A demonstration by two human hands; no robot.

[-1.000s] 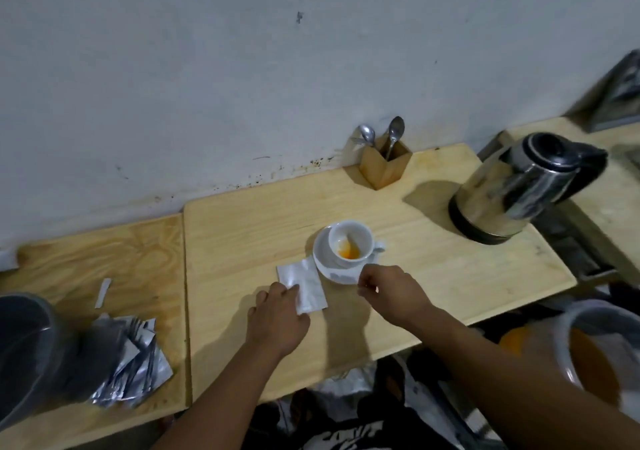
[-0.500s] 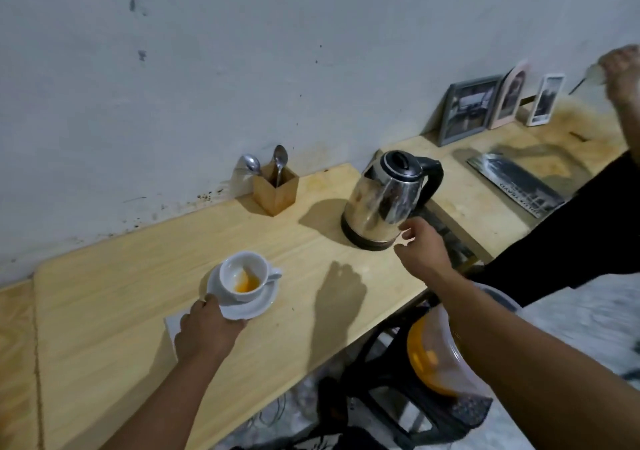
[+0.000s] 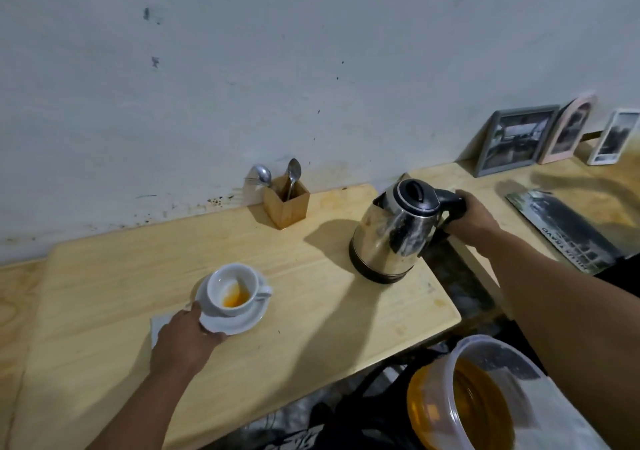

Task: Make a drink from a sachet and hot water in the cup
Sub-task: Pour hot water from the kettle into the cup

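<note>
A white cup (image 3: 232, 288) with orange powder at its bottom stands on a white saucer (image 3: 242, 321) on the wooden table (image 3: 311, 328). My left hand (image 3: 185, 340) grips the saucer's near-left rim. Under that hand lies the emptied white sachet (image 3: 158, 323), mostly covered. To the right stands a steel kettle (image 3: 391, 238) with a black lid and handle, its base on the table. My right hand (image 3: 476, 219) is closed around the kettle's handle.
A wooden holder (image 3: 285, 205) with two spoons stands against the wall. Picture frames (image 3: 516, 140) and a dark booklet (image 3: 568, 230) sit on a second table at the right. A plastic tub (image 3: 485, 397) with orange contents sits below the table's front edge.
My right hand moved from the saucer across to the kettle and closed on its handle. My left hand shifted from the sachet to the saucer's rim. The view turned right.
</note>
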